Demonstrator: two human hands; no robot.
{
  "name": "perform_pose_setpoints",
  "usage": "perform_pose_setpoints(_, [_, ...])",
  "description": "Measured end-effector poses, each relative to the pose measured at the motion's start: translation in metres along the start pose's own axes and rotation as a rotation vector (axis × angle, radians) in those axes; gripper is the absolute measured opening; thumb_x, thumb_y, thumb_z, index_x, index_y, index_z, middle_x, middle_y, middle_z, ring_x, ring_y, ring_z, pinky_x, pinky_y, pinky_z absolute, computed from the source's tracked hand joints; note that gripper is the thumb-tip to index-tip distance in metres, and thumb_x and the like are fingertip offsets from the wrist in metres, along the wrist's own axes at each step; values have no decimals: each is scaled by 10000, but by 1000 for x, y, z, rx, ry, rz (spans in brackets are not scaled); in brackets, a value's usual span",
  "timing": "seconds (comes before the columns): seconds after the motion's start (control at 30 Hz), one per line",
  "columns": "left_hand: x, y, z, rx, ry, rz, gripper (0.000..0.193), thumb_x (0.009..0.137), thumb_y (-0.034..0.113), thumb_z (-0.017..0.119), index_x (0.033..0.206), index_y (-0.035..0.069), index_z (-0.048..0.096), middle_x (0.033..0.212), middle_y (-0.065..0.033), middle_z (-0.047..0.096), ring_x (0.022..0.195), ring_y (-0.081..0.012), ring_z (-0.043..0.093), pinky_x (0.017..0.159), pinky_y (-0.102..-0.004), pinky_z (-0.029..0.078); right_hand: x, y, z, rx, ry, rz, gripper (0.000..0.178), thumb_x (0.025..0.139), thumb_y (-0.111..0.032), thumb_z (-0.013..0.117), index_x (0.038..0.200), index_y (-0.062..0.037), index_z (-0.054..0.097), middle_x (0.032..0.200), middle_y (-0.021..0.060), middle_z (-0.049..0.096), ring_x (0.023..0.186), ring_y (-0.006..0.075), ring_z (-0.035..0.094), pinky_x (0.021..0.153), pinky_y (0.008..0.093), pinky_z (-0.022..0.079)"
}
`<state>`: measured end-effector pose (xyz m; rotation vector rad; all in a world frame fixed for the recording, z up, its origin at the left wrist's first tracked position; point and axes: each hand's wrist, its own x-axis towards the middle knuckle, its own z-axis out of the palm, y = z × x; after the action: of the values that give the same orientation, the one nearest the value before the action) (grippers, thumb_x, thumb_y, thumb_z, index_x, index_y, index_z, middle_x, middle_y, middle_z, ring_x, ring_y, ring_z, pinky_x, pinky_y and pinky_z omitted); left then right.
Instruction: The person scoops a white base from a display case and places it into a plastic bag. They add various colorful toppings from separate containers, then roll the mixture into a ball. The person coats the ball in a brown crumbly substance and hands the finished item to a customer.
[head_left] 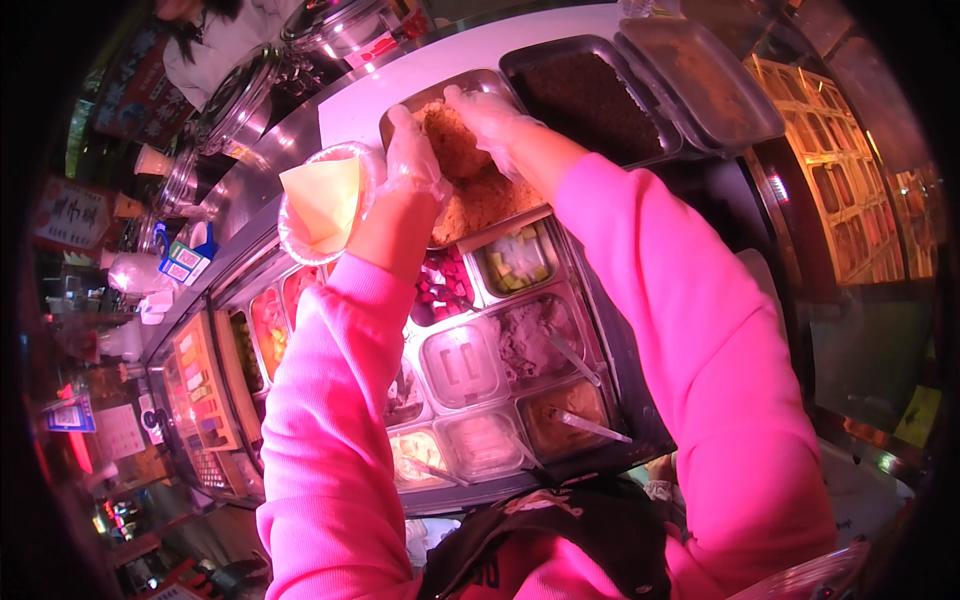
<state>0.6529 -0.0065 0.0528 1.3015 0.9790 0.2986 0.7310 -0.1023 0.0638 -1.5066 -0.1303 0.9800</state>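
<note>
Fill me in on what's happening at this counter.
A person in pink sleeves has both gloved hands, left hand and right hand, in a tray of tan, crumbly food. A clump of it sits between them; how firmly it is gripped can't be told. Beside the left wrist is a round white container with pale yellow paper. Dark crumbs fill another tray to the right.

This place is a food shop: many tubs [462, 366] of food [532, 338] are set in rows, trays [505, 229] stand on the surface [362, 98], and there are printed signs [72, 214] and a code card [183, 262].
</note>
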Motion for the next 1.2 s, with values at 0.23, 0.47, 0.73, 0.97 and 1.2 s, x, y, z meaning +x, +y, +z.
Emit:
perform_pose_setpoints(0.23, [-33,-20,-17,-332,-43,219,707,1053,611,411,1288,-28,601,1193,-148,660,1011,-257,609,929,-362,504,-27,22,-15,36,42,-255,658,1037,-517,524,1566,-134,441,1652,98,372,1540,277,239,1220,479,223])
perform_pose_setpoints(0.47, [-32,-20,-14,-440,-130,145,704,1067,589,405,1274,-56,596,1244,-173,643,1183,-266,566,1058,-387,437,-18,22,-13,354,154,-137,695,988,-614,567,1471,-117,515,1390,123,580,1285,284,513,1114,488,361])
perform_pose_setpoints(0.73, [-11,-27,-25,-326,-251,45,693,1079,567,397,1299,-59,596,1245,-194,637,1149,-290,564,1076,-386,427,-23,25,1,377,360,-112,652,954,-565,667,1252,14,653,1147,120,697,1059,239,640,1009,386,468])
perform_pose_setpoints(0.97, [11,-40,-17,-582,-133,177,658,1045,590,495,1263,-14,638,1169,-130,674,1170,-213,570,1074,-308,420,-14,31,4,548,268,-257,656,974,-548,651,1262,41,638,1193,148,688,1080,247,655,1002,383,488])
perform_pose_setpoints(1.2, [-8,-32,-11,-561,-203,356,675,1032,598,513,1296,-13,626,1229,-121,660,1158,-250,592,1081,-360,431,-23,36,13,606,256,-368,713,976,-617,578,1363,-19,583,1193,109,670,1156,263,622,1062,424,417])
